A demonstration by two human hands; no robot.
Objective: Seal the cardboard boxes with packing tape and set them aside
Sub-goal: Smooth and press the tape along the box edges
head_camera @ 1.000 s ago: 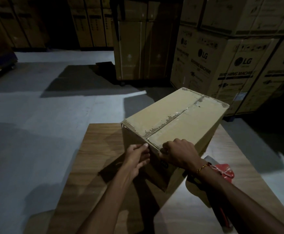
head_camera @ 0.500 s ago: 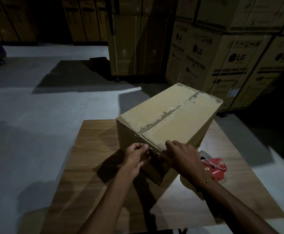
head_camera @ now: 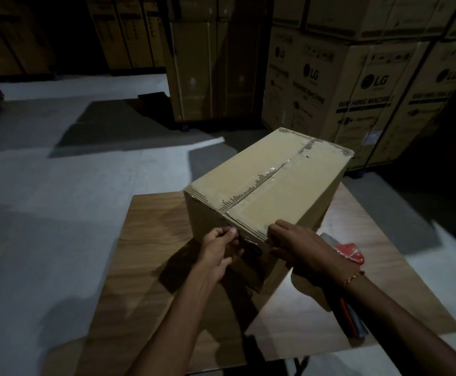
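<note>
A cardboard box (head_camera: 281, 191) stands on the wooden table (head_camera: 151, 240), with clear packing tape (head_camera: 265, 180) running along its top seam. My left hand (head_camera: 221, 251) is against the box's near face just below the top edge, thumb and fingertips pinching the tape end there. My right hand (head_camera: 303, 253) sits at the near top edge further right, fingers curled over the edge and gripping the tape strip stretched between the hands. A red tape dispenser (head_camera: 350, 252) lies on the table behind my right wrist, partly hidden.
Tall stacks of large printed appliance cartons (head_camera: 357, 90) stand close behind and to the right of the table. More cartons (head_camera: 210, 71) line the back. Grey floor (head_camera: 58, 199) stretches to the left. The table's near edge (head_camera: 248, 367) is by my arms.
My right hand has slid a little to the right along the box's near top edge, widening the gap between the hands. My left hand has stayed at the near face.
</note>
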